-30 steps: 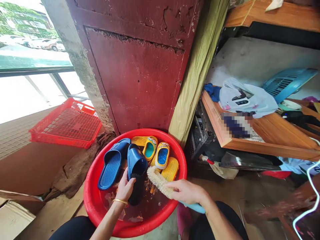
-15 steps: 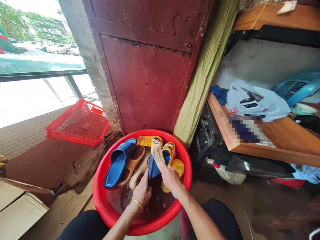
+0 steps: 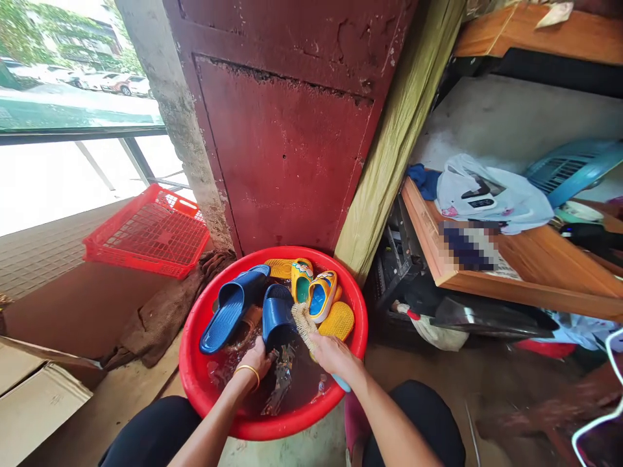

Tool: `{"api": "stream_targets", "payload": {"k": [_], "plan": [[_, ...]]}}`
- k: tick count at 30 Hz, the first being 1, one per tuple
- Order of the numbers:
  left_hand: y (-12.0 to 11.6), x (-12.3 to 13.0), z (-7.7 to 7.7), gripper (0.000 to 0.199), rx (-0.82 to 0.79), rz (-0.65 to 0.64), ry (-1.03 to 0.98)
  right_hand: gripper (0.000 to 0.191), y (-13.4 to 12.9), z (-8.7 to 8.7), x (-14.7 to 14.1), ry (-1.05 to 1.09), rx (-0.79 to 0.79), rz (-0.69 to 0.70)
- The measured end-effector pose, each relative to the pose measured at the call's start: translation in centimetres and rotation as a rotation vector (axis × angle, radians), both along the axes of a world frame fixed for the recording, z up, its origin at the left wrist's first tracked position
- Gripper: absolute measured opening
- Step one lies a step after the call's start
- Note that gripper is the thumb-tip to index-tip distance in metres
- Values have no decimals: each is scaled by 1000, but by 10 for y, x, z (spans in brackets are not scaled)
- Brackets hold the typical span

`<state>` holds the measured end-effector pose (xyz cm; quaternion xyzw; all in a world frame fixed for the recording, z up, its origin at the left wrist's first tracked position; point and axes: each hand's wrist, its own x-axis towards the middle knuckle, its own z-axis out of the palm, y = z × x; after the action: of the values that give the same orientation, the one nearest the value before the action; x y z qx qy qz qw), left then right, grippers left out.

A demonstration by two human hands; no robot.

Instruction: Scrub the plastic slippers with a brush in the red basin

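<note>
Apparently, from the head view, my left hand (image 3: 256,359) clasps the right blue slipper (image 3: 278,309) inside the red basin (image 3: 282,427); my right hand (image 3: 335,356), apart, wraps a brush (image 3: 302,321). I'd expect the slipper light, flexible, slippery, best gripped along its edge.

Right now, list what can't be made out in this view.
Head view:
Heel of the blue slipper at the left hand: under murky water.
Floor of the red basin: same water.
Part of the brush handle: behind the right hand.
Item on the wooden shelf: blurred by pixelation.
Rest of the white cable: past the right edge.
</note>
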<state>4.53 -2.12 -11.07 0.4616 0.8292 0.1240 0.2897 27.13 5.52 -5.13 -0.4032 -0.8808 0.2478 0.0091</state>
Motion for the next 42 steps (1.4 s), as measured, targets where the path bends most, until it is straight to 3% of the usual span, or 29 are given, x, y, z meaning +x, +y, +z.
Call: {"api": "stream_targets", "payload": {"k": [5, 11, 15, 17, 20, 23, 26, 28, 30, 34, 39, 42], "plan": [[6, -3, 13, 19, 177, 164, -223, 56, 3, 4, -3, 36, -47, -37], [6, -11, 34, 40, 409, 415, -511, 51, 10, 19, 4, 218, -263, -100], [6, -12, 56, 41, 468, 459, -707, 55, 12, 28, 1, 414, -384, -211], [4, -9, 67, 39, 451, 475, -913, 57, 10, 32, -3, 465, -355, -264], [0, -2, 75, 32, 392, 547, -1331, 52, -3, 35, -7, 514, -156, -234], [-3, 5, 68, 30, 306, 585, -1563, 48, -27, 31, -13, 522, 113, 7], [-9, 9, 56, 27, 234, 597, -1670, 50, -39, 27, -19, 364, 260, 221], [-14, 11, 49, 21, 202, 588, -1701, 51, -32, 27, -21, 227, 316, 227], [-20, 12, 47, 13, 172, 552, -1748, 53, -17, 30, -21, 135, 354, 118], [-27, 11, 44, 28, 168, 397, -1895, 54, -5, 37, -15, 94, 385, -65], [-28, 9, 37, 18, 109, 279, -1760, 55, -43, 36, -24, 157, 428, 234], [-30, 10, 35, 22, 89, 216, -1744, 56, -41, 33, -27, 117, 439, 195]]}}
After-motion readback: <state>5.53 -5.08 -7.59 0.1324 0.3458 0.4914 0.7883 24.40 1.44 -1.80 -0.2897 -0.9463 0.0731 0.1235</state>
